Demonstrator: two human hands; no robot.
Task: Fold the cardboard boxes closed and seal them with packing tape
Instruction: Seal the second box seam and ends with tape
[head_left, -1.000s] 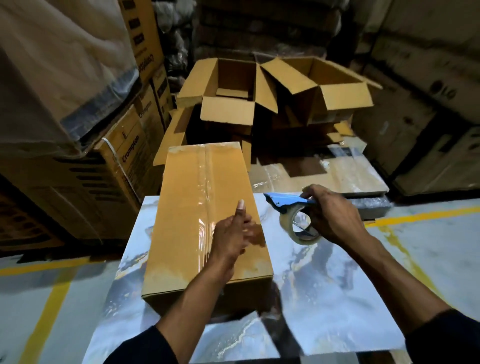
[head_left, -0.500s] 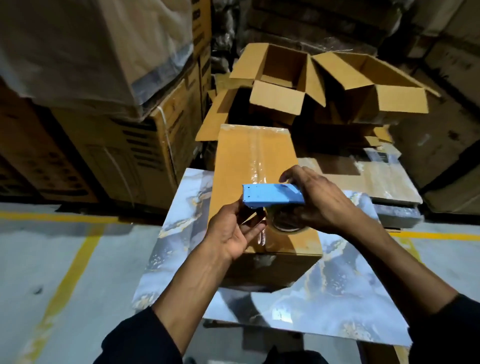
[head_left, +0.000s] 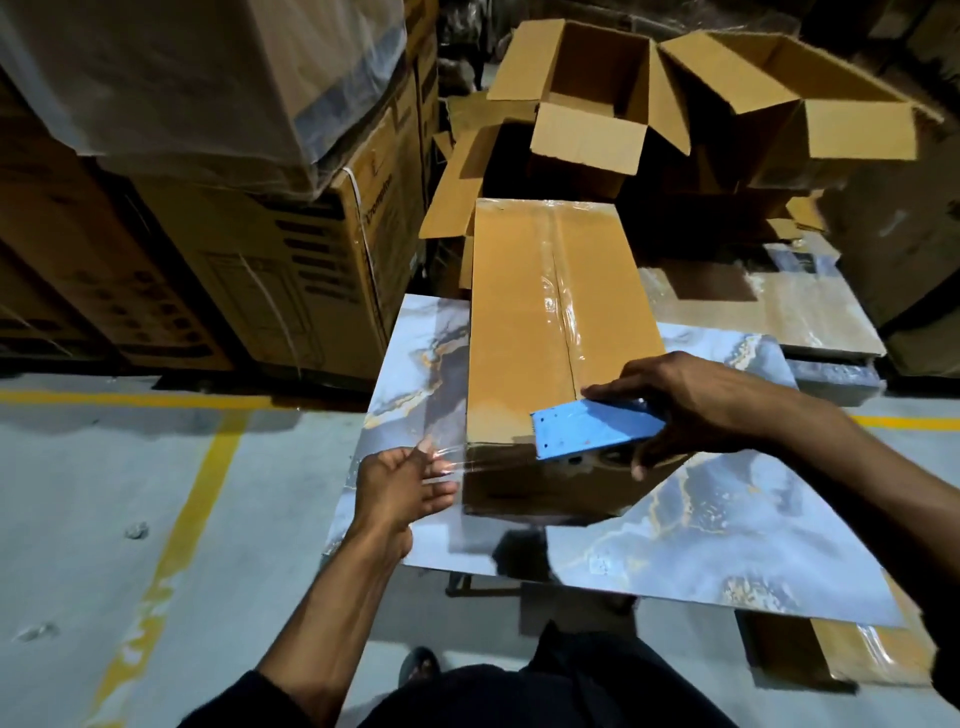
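A long closed cardboard box (head_left: 524, 332) lies on a marbled tabletop (head_left: 717, 525), with clear tape running along its top seam. My right hand (head_left: 691, 405) grips a blue tape dispenser (head_left: 592, 428) at the box's near end. A strip of clear tape (head_left: 467, 465) stretches from the dispenser leftward across the box's near face. My left hand (head_left: 402, 486) pinches the free end of that strip just left of the box's near corner.
Two open cardboard boxes (head_left: 592, 104) (head_left: 800, 109) stand behind the closed one. Stacked printed cartons (head_left: 291, 270) rise on the left. A second marbled slab (head_left: 779, 306) lies at the right. Yellow floor lines (head_left: 171, 551) mark the concrete.
My right hand brought the dispenser from beside the box to its near end. My left hand left the box top, took the tape end and drew it out to the left.
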